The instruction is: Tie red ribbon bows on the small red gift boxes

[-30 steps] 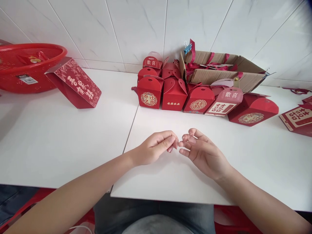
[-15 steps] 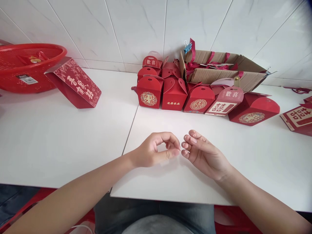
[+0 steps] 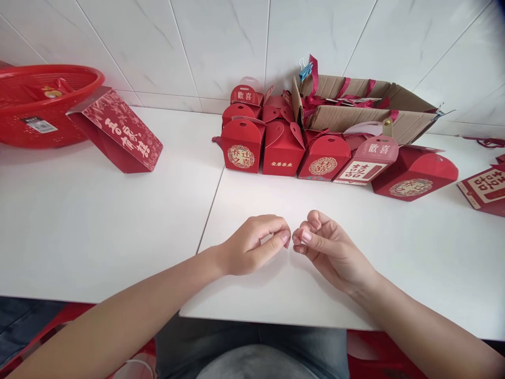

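My left hand (image 3: 256, 243) is just above the white table (image 3: 118, 237), in front of my body. Its fingers are curled, and the thumb tip meets the index finger. Facing it, my right hand (image 3: 333, 250) has its thumb pressed to the bent fingers, palm turned inward. Only a narrow gap separates the two sets of fingertips. No object shows in either hand. Nearest beyond them stands a row of red gift boxes, among them one with gold lettering (image 3: 282, 158), one with a round gold emblem (image 3: 323, 166) and one with a white label (image 3: 363, 169).
An open cardboard box (image 3: 355, 120) with dark red ribbons and binder clips stands behind the row. At left, a tilted red gift box (image 3: 126, 134) leans by a red plastic basket (image 3: 71, 110). Another red box (image 3: 487, 187) lies far right. A tiled wall (image 3: 221, 47) closes the back.
My left fingers have closed further, narrowing the loop between thumb and index finger. The right fingers have curled in against the thumb. The view has shifted slightly; the boxes stay put.
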Motion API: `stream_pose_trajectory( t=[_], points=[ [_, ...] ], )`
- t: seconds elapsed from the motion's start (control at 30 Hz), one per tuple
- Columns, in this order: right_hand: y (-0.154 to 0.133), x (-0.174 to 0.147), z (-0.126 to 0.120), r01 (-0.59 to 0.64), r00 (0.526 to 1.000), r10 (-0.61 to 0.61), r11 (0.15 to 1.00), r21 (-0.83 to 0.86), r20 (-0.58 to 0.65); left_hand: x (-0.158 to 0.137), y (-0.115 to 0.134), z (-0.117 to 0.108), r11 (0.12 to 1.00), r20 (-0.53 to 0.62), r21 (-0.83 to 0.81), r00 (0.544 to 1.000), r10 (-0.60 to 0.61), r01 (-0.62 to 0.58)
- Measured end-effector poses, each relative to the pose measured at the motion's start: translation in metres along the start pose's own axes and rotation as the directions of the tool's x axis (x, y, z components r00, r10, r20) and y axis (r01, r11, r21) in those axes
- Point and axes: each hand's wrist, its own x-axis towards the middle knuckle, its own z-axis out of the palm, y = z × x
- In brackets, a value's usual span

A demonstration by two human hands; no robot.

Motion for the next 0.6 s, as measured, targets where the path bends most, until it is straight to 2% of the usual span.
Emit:
stream_pose_trajectory(
  t=[0.1, 0.2, 0.6],
  points=[
    [-0.0002, 0.001, 0.0005, -0.017, 1.0, 0.017, 1.0, -0.025, -0.009, 0.0014, 0.0006, 0.0003, 0.991, 0.02, 0.08, 0.994, 0.11, -0.111],
    [0.0002, 0.0017, 0.0013, -0.013, 1.0, 0.013, 0.998, -0.054, -0.002, 0.0022, -0.0007, 0.0006, 0.976, 0.046, 0.14, 0.985, 0.164, -0.169],
    [0.0028, 0.0043, -0.002, -0.045, 0.999, 0.046, 0.979, -0.201, 0.002, 0.003, -0.003, -0.0019, 0.889, 0.056, 0.428, 0.986, 0.157, -0.166]
  ],
)
